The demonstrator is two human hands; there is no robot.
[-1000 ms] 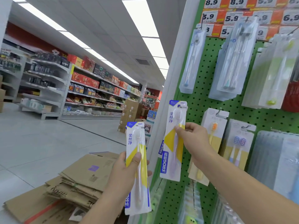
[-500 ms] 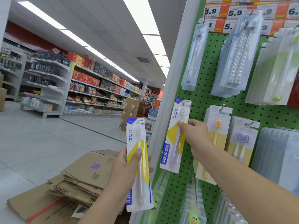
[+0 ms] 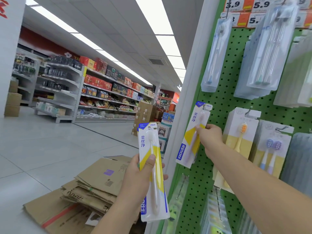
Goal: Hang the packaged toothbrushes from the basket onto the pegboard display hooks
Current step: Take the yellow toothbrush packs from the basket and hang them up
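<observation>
Supermarket aisle, green pegboard (image 3: 224, 105) at right; both hands occupied with toothbrush packs.

Far left, stocked shelving (image 3: 70, 92) runs along a pale tiled floor (image 3: 42, 149). Flattened cardboard boxes (image 3: 94, 188) lie stacked on the floor at lower centre. The left hand (image 3: 140, 176) is closed around a yellow-and-white pack (image 3: 152, 171), held upright, clear of the board. The right hand (image 3: 210, 136) pinches a second pack (image 3: 194, 134) against the pegboard's left edge, its top at a hook (image 3: 204, 106). Other toothbrush packs (image 3: 241, 134) hang just right of it. Price tags (image 3: 261, 5) run along the top.
</observation>
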